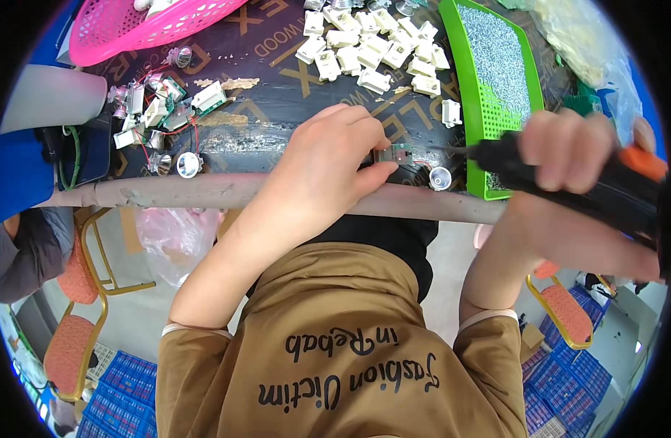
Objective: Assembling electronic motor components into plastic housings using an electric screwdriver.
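Observation:
My left hand (324, 171) pinches a small circuit board part (394, 153) against the dark table top near the front edge. My right hand (576, 175) grips a black and orange electric screwdriver (569, 175), whose thin bit points left and reaches the small part. A small clear lens cup (440, 177) lies just right of the part, by the table's edge.
A green tray (496, 73) full of small screws stands at the right. A heap of white plastic housings (372, 44) lies at the back. Wired assemblies with reflectors (160, 117) lie at the left, a pink basket (131, 29) behind them. Chairs and blue crates are on the floor below.

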`<state>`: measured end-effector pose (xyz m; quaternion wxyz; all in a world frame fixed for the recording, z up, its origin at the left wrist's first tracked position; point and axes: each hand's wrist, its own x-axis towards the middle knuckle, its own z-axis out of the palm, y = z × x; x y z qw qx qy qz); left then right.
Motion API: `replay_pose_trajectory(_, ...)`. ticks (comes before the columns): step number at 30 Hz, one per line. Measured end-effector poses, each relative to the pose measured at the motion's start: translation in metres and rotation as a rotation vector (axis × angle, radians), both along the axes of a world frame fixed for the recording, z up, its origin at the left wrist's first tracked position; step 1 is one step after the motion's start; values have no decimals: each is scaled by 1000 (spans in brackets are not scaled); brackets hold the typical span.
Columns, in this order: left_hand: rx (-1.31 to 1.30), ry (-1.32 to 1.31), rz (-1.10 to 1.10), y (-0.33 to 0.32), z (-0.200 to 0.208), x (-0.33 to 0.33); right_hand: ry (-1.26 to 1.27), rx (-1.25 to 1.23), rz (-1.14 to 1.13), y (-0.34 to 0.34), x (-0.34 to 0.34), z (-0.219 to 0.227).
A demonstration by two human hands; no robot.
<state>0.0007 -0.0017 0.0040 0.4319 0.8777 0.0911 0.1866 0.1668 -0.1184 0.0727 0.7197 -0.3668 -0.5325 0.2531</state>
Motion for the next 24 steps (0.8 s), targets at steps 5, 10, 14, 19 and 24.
replay_pose_trajectory(5,23,2,20,1,-1,-3,105,4,-290,-70,53,25)
replay_pose_trajectory(10,-17,58,42,1,2,-4,196,16,-532,-96,47,33)
replay_pose_trajectory(14,145,-132,39,2,5,-7,198,50,-573,-108,46,30)
replay_pose_trajectory(19,-34,-218,49,-4,3,-11,198,89,-626,-116,44,26)
replay_pose_trajectory(24,-176,-360,61,-10,-2,-12,188,90,-584,-120,45,17)
